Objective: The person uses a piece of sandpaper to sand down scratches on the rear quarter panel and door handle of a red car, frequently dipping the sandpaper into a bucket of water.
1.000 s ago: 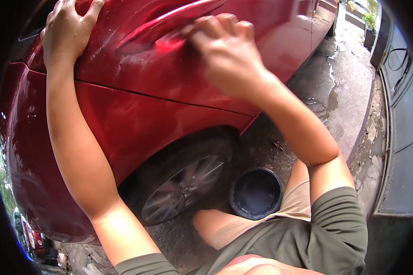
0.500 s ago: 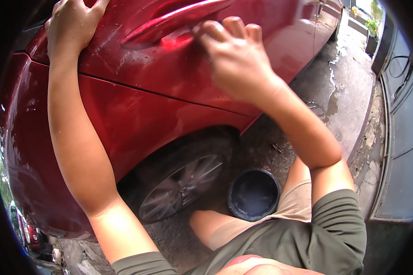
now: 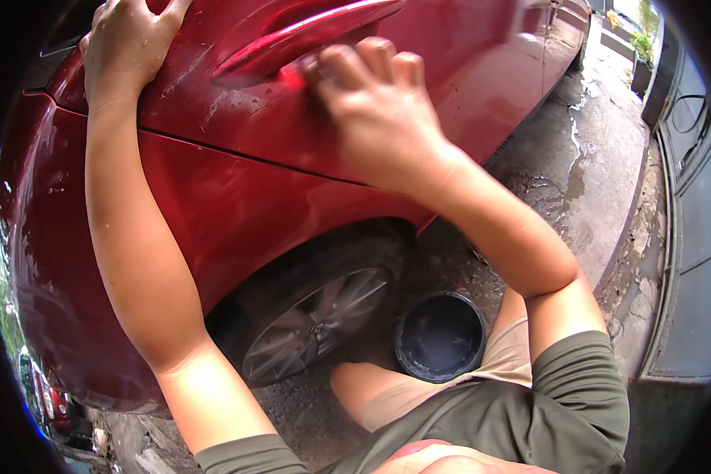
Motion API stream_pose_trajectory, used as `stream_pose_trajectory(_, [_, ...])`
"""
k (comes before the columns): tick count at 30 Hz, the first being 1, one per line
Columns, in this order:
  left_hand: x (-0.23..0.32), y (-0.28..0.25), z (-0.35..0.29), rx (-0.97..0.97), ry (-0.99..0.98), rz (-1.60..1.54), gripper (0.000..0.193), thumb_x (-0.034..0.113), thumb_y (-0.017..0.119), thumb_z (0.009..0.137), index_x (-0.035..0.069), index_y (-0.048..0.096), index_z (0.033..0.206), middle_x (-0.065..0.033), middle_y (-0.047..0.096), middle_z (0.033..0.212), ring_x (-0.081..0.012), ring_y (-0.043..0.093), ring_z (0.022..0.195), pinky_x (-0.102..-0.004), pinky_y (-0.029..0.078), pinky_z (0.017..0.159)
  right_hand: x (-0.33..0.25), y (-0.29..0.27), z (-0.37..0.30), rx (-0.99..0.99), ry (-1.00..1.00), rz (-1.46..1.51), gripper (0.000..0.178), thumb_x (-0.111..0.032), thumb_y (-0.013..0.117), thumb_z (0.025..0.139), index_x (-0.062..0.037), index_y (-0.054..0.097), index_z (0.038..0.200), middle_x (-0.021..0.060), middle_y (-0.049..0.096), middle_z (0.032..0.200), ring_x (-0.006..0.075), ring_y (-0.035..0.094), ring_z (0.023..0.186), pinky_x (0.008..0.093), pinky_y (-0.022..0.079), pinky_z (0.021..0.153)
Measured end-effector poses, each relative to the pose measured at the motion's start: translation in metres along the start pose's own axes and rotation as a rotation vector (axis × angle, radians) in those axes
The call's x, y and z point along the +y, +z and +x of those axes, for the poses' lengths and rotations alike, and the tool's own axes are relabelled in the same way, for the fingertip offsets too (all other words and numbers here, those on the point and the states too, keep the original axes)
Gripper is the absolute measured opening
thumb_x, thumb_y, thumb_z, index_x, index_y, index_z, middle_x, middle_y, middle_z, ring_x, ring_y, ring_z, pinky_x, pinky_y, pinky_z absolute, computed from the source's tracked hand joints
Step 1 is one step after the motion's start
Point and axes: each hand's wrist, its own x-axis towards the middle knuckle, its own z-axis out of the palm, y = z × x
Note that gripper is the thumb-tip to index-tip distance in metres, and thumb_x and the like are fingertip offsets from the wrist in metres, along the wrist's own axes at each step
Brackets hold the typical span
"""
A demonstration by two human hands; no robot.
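A wet-looking red car [image 3: 261,186] fills the upper left, with a door handle [image 3: 312,35] near the top. My right hand [image 3: 379,110] presses against the panel just below the handle. Its fingers are bent and slightly blurred; whatever lies under them, if anything, is hidden. Around the handle the paint shows whitish streaks. My left hand [image 3: 126,47] rests on the car's bodywork at the top left, thumb spread away from the fingers. The upper edge cuts off part of that hand, and water drops dot its back.
A black bucket [image 3: 440,336] of cloudy liquid stands on the ground between my knees, beside the car's wheel [image 3: 317,325]. Wet concrete [image 3: 561,166] runs along the car's side. A grey metal gate [image 3: 691,261] borders the right, with a potted plant [image 3: 644,43] farther off.
My right hand has slid left along the panel beneath the door handle. My left hand stays in place on the car.
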Motion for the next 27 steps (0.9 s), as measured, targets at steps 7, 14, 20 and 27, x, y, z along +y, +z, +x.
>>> stream_pose_trajectory(7, [0.004,-0.014,0.005,-0.096,-0.097,-0.087,0.028,0.029,0.076,0.094,0.003,0.066,0.095,-0.0189,0.070,0.104,-0.0377,0.067,0.107,-0.0497,0.052,0.097,-0.013,-0.004,-0.001,0.082,-0.040,0.193,0.056,-0.015,0.069,0.081,-0.0158,0.067,0.137,-0.0011,0.067,0.137,0.0276,0.053,0.127,0.0456,0.038,0.099])
stream_pose_trajectory(14, [-0.005,-0.006,0.003,-0.022,-0.039,-0.046,0.031,0.031,0.077,0.093,0.002,0.066,0.094,-0.0201,0.070,0.105,-0.0376,0.067,0.108,-0.0499,0.053,0.096,-0.014,0.010,0.001,0.184,-0.016,0.414,0.060,0.004,0.065,0.076,-0.0120,0.068,0.135,0.0068,0.066,0.134,0.0289,0.058,0.129,0.0445,0.040,0.108])
stream_pose_trajectory(20, [-0.002,-0.019,0.006,-0.068,-0.066,-0.067,0.032,0.032,0.076,0.095,0.002,0.066,0.093,-0.0200,0.070,0.105,-0.0360,0.068,0.106,-0.0482,0.054,0.096,-0.006,0.015,0.014,0.274,-0.045,0.476,0.042,-0.002,0.066,0.081,-0.0075,0.073,0.122,0.0076,0.069,0.124,0.0294,0.066,0.118,0.0448,0.042,0.111])
stream_pose_trajectory(27, [0.004,-0.006,0.012,-0.182,-0.234,-0.099,0.031,0.033,0.074,0.098,0.003,0.066,0.096,-0.0174,0.070,0.108,-0.0309,0.068,0.106,-0.0453,0.055,0.097,-0.005,0.017,0.014,0.317,-0.044,0.408,0.036,-0.006,0.069,0.081,-0.0069,0.074,0.118,0.0077,0.071,0.119,0.0290,0.068,0.112,0.0458,0.046,0.105])
